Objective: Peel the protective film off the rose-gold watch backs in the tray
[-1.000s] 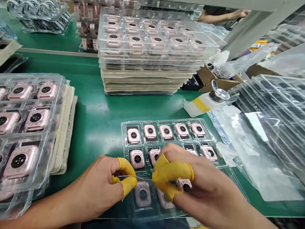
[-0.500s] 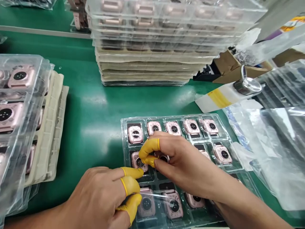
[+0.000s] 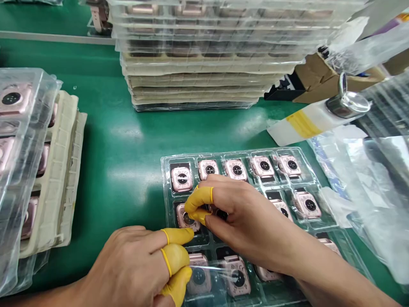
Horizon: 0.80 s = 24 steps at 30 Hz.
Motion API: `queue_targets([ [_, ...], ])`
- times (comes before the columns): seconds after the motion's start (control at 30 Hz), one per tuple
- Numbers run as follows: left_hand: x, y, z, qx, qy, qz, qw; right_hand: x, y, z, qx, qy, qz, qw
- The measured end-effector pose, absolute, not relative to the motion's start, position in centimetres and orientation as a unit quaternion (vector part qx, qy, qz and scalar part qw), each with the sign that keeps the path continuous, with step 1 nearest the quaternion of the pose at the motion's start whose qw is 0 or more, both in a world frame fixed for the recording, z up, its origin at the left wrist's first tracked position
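A clear plastic tray (image 3: 164, 187) holds several pink watch cases, their round black sensor backs facing up. My right hand (image 3: 234, 207), with yellow finger cots on thumb and index finger, pinches over the upper right of a watch case (image 3: 183, 218) in the second row's left pocket. What lies between those fingertips is hidden. My left hand (image 3: 137, 260) also wears yellow finger cots. Its index fingertip touches the lower edge of that case, while thumb and middle finger close on the edge of a clear plastic sheet (image 3: 220, 269) lying over the lower row.
A tall stack of filled trays (image 3: 191, 81) stands at the back. Another tray stack (image 3: 68, 170) is at the left. To the right are a white bottle with a metal cap (image 3: 294, 128), clear plastic bags (image 3: 380, 200) and a cardboard box (image 3: 319, 81).
The view has shifted slightly, so the right-hand items sit farther right and the back stack higher. Both hands keep nearly the same pose at the same watch case.
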State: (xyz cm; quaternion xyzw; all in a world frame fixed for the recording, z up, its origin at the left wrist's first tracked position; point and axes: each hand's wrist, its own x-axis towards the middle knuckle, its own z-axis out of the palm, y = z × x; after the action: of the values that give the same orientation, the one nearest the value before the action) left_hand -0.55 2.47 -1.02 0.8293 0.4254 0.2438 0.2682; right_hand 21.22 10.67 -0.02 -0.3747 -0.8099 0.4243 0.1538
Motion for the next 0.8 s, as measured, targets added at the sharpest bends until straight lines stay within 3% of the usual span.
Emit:
queue_targets([
  [0.63,-0.9,2.4,-1.0,0.855,0.416,0.208,0.228,21.2,10.0,-0.3,-0.339,-0.857,0.34,0.188],
  [0.8,-0.7,2.7,-1.1,0.865,0.41,0.207,0.2,21.7,9.6,0.1,-0.353,-0.874,0.243,0.23],
])
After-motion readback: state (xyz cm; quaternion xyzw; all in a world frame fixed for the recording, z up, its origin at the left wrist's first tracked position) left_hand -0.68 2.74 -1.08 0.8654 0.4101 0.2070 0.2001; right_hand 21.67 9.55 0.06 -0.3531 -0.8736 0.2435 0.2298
